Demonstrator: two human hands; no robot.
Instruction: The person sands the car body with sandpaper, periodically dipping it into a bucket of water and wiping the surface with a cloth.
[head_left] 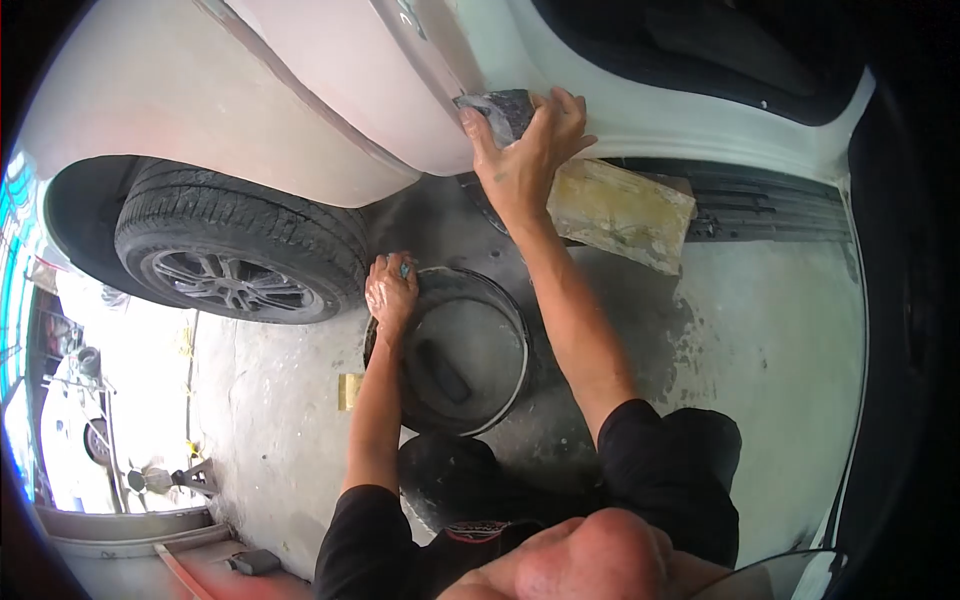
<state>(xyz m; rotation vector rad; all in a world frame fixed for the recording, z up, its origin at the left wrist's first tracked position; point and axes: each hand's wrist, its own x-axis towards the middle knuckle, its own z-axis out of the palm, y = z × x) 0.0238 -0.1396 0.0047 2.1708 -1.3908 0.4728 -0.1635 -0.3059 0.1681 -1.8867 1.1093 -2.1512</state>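
Observation:
My right hand (525, 165) is at the lower edge of the car's whitish door panel (345, 65), fingers closed around a piece of dark sandpaper (505, 115) smeared with pale, wet residue. The sandpaper rests against the panel by the door sill. Wet and with curled fingers, my left hand (391, 290) is at the rim of a round black tub (522, 330). A small bluish bit shows at its fingers, too little to name. Grey water fills the tub, and a dark oblong block (440, 370) lies in it.
A car wheel (240, 250) stands left of the tub. A stained yellowish board (620, 212) lies by the black ridged side step (770, 205). On the concrete floor are a small yellow block (350, 391) and, farther left, a jack stand (195, 478). Wet patches mark the floor.

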